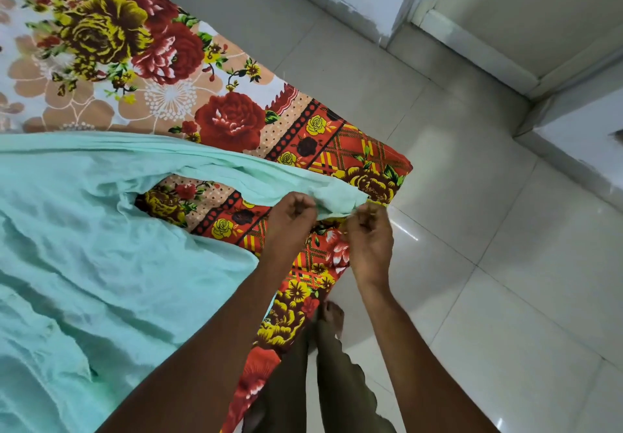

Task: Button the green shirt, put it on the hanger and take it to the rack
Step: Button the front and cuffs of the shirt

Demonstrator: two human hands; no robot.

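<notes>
The light green shirt point(101, 237) lies spread over the bed, filling the lower left of the head view. One sleeve stretches right toward the bed's corner, and its cuff end point(337, 196) sits between my hands. My left hand point(291, 216) pinches the cuff's left side with curled fingers. My right hand point(369, 230) pinches the cuff's right side, right at the bed's edge. No button shows; my fingers cover that spot. Neither a hanger nor a rack is in view.
A floral bedsheet point(209, 102) in red, yellow and orange covers the bed, its corner at right. Pale glossy floor tiles point(505, 264) spread to the right. A wall base and door frame point(438, 28) stand at the top right. My bare foot point(332, 318) is beside the bed.
</notes>
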